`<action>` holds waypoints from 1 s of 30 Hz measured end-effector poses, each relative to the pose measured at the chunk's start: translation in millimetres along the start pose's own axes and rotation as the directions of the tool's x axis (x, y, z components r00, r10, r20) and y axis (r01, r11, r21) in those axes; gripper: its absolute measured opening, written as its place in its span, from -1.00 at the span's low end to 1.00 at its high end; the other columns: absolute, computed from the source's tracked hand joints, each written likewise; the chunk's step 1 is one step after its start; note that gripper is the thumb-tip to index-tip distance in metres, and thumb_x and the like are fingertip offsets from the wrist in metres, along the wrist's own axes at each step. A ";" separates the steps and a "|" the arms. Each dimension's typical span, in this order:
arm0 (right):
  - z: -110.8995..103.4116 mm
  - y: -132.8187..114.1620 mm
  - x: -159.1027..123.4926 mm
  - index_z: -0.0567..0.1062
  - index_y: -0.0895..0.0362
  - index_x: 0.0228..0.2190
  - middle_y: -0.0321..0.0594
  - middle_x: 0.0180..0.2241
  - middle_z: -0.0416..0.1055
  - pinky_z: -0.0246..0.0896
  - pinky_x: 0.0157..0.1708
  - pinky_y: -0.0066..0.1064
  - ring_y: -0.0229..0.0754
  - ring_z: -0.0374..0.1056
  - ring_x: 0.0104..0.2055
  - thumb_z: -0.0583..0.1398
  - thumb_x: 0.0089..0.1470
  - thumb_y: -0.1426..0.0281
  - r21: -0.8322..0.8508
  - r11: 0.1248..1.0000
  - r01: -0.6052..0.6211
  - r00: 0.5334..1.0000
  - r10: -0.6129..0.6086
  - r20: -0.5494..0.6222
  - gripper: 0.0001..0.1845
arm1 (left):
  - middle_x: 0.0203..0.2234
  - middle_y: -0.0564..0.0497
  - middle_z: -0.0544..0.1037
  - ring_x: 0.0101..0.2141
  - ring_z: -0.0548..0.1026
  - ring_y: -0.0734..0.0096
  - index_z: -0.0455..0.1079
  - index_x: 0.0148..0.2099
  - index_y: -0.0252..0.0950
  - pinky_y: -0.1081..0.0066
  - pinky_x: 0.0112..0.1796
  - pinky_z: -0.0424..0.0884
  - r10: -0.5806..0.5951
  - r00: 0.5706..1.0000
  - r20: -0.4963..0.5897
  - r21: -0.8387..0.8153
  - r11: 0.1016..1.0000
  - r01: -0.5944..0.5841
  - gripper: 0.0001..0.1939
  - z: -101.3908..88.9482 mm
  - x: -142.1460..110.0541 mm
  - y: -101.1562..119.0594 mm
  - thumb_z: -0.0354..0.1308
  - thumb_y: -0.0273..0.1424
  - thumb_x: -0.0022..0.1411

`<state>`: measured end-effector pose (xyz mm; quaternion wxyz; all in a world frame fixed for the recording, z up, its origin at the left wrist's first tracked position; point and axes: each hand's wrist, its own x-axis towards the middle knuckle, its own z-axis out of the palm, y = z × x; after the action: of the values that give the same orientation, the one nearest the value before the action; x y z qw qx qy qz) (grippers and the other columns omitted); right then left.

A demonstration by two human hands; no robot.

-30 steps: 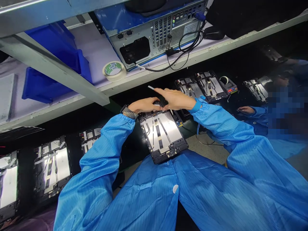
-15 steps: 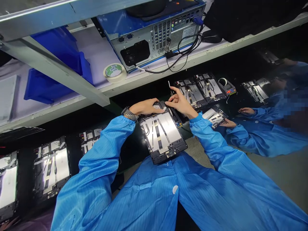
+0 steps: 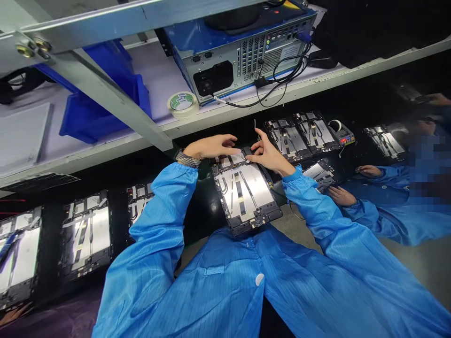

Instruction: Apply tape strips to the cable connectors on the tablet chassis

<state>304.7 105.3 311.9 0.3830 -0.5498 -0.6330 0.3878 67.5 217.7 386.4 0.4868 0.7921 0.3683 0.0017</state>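
Note:
An opened tablet [image 3: 248,195] with its silver inner plate and flat cables showing lies in front of me on the dark bench. My left hand [image 3: 210,146] rests at its far edge, fingers stretched towards a small black part [image 3: 247,151] there. My right hand [image 3: 267,152] is pinched closed on a thin white strip [image 3: 254,124] that sticks upward, with its fingertips at the same black part. Both arms are in blue sleeves, and a dark band is on my left wrist [image 3: 186,159].
Several more opened tablets lie along the bench: two at the far right [image 3: 301,134], others at the left [image 3: 86,232]. A co-worker in blue [image 3: 394,202] handles a tablet at the right. The shelf above carries a computer case [image 3: 243,49], tape roll [image 3: 182,103] and blue bins [image 3: 102,101].
My right hand has turned and drawn back, raising the white strip from pointing left to upright, and now pinches at the tablet's far edge. The view has shifted slightly right.

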 end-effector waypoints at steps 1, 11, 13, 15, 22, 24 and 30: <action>0.5 -3.5 -3.2 -0.16 -0.06 0.49 -0.13 0.02 0.38 0.45 -0.35 -0.31 -0.21 0.33 -0.33 0.36 0.14 0.24 -0.012 1.000 0.015 0.999 -0.015 -0.041 0.12 | 0.22 -0.16 0.56 0.20 0.51 0.00 0.44 0.30 -0.19 0.16 0.17 0.40 0.035 0.999 -0.042 -0.038 0.999 -0.036 -0.24 -5.8 -8.8 -3.9 0.40 0.01 0.13; 44.0 -66.7 -17.2 0.08 -0.02 0.44 -0.22 -0.15 0.50 0.45 -0.09 -0.21 -0.12 0.42 -0.19 0.32 0.13 0.45 -0.078 0.961 0.267 0.961 -0.260 0.090 -0.05 | 0.36 -0.16 0.41 0.40 0.30 -0.03 0.34 0.37 -0.09 -0.04 0.35 0.25 0.090 0.875 -0.476 -0.317 0.910 -0.266 -0.31 48.3 -88.4 -71.7 0.34 -0.08 0.27; 54.4 -69.6 -7.2 0.11 0.00 0.42 -0.30 -0.23 0.50 0.44 -0.18 -0.29 -0.19 0.41 -0.29 0.29 0.14 0.50 -0.040 0.961 0.274 0.951 -0.264 0.160 -0.10 | 0.39 -0.17 0.36 0.42 0.27 -0.01 0.32 0.38 -0.09 -0.03 0.36 0.24 0.074 0.848 -0.525 -0.380 0.871 -0.311 -0.32 68.7 -89.9 -82.3 0.34 -0.11 0.28; 59.8 -70.3 0.9 0.13 0.02 0.40 -0.34 -0.28 0.48 0.41 -0.31 -0.37 -0.24 0.37 -0.37 0.24 0.16 0.53 -0.016 0.967 0.254 0.948 -0.246 0.203 -0.15 | 0.42 -0.17 0.32 0.44 0.23 0.01 0.30 0.38 -0.07 -0.02 0.38 0.22 0.062 0.832 -0.551 -0.419 0.842 -0.340 -0.33 83.7 -88.4 -89.2 0.34 -0.14 0.29; 59.9 -78.5 18.1 0.15 0.05 0.37 -0.33 -0.29 0.46 0.31 -0.33 -0.40 -0.24 0.34 -0.35 0.17 0.13 0.64 -0.096 0.941 0.323 0.920 -0.288 0.267 -0.18 | 0.40 -0.12 0.33 0.39 0.31 0.05 0.30 0.38 -0.08 0.05 0.39 0.21 0.043 0.822 -0.568 -0.490 0.784 -0.380 -0.34 102.2 -78.0 -93.5 0.35 -0.23 0.28; 60.6 -80.5 23.6 0.14 0.07 0.37 -0.34 -0.31 0.45 0.28 -0.33 -0.40 -0.24 0.33 -0.35 0.16 0.12 0.67 -0.119 0.928 0.352 0.903 -0.303 0.305 -0.16 | 0.39 -0.10 0.35 0.38 0.32 0.04 0.30 0.38 -0.07 0.05 0.38 0.22 0.046 0.826 -0.561 -0.487 0.789 -0.374 -0.34 102.5 -77.7 -93.2 0.34 -0.24 0.29; 64.6 -78.7 33.3 0.18 0.09 0.36 -0.33 -0.31 0.41 0.25 -0.28 -0.38 -0.23 0.30 -0.33 0.12 0.13 0.68 -0.164 0.892 0.421 0.868 -0.343 0.359 -0.19 | 0.29 -0.07 0.45 0.32 0.38 0.06 0.36 0.31 -0.09 0.06 0.34 0.26 0.003 0.806 -0.592 -0.472 0.809 -0.350 -0.42 104.1 -77.2 -87.8 0.32 -0.29 0.26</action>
<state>211.0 126.5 359.4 0.2760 -0.3840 -0.8250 0.3095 -2.2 114.7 291.3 0.5632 0.6086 0.3991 0.3914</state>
